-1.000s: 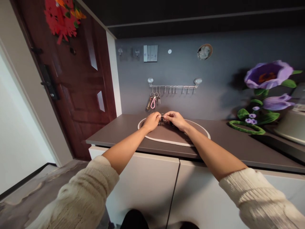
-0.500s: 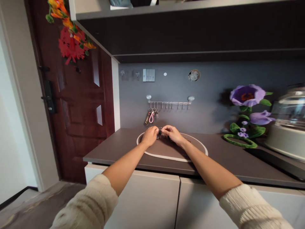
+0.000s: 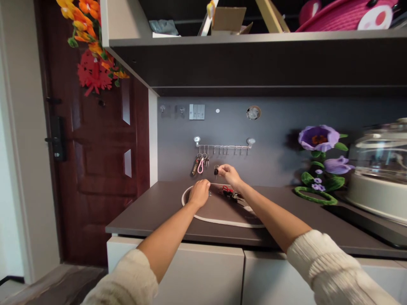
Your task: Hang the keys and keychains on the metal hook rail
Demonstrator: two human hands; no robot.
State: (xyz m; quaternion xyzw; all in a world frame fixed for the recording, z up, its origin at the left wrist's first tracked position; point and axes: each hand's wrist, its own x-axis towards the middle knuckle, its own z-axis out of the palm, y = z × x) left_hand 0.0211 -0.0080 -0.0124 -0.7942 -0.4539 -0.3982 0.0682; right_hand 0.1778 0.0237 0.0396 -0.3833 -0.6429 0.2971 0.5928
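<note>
My right hand (image 3: 230,174) is raised over the counter, with thumb and fingers pinching a ring that carries a small dark-headed key (image 3: 216,171). My left hand (image 3: 200,193) is lower, over the left part of the white-rimmed oval mat (image 3: 219,222), its fingers curled together. A tiny metallic bit (image 3: 210,194) shows by its fingertips; what the fingers hold is hidden. Below my right wrist, a heap of keys with a red piece (image 3: 227,191) lies on the mat. On the wall behind, a hook rail (image 3: 225,147) bears several hanging keys and a pink loop (image 3: 200,165) at its left end.
Purple fabric flowers (image 3: 319,138) with a green base stand at the right, beside a white appliance with a clear dome (image 3: 375,186). A shelf (image 3: 254,63) overhangs the counter (image 3: 140,207). At the left is a dark red door (image 3: 95,190).
My right hand has moved up and away from my left, lifting the key ring toward the rail. The heap of keys has come into view. The camera has tilted upward.
</note>
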